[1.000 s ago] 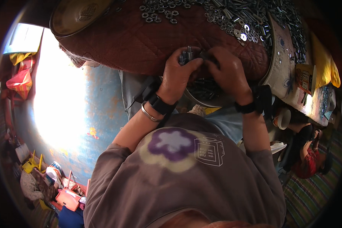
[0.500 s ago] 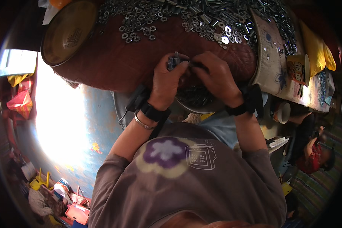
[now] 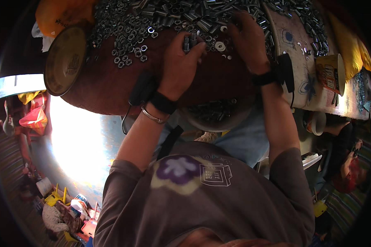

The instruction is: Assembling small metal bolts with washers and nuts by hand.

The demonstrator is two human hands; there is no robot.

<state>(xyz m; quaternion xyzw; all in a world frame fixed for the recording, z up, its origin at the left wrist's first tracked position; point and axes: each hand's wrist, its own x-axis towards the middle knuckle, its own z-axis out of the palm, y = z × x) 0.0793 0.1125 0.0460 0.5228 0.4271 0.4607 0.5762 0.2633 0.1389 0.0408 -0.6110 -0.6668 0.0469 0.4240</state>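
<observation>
My left hand (image 3: 179,66) is closed around several small metal bolts (image 3: 187,44), whose ends stick up between thumb and fingers. It hovers over the near side of a dark red padded surface (image 3: 152,84). My right hand (image 3: 250,43) reaches to the far side, its fingers bent down and apart at the edge of a heap of shiny metal sleeves (image 3: 193,15); its fingertips are partly dark against the heap. Between the hands lie flat washers (image 3: 220,46). Left of them, hex nuts (image 3: 127,51) are spread out loosely.
A brown bowl (image 3: 65,61) leans at the left edge, near an orange bag (image 3: 59,18). Below the padded surface, a basin (image 3: 239,117) holds dark metal parts. To the right are a paper cup (image 3: 330,74) and a yellow bag (image 3: 350,49). Another person (image 3: 348,164) sits at far right.
My hands were together over the padded surface. Now the right hand has moved away, forward and right to the sleeves, while the left has shifted slightly forward, still holding the bolts.
</observation>
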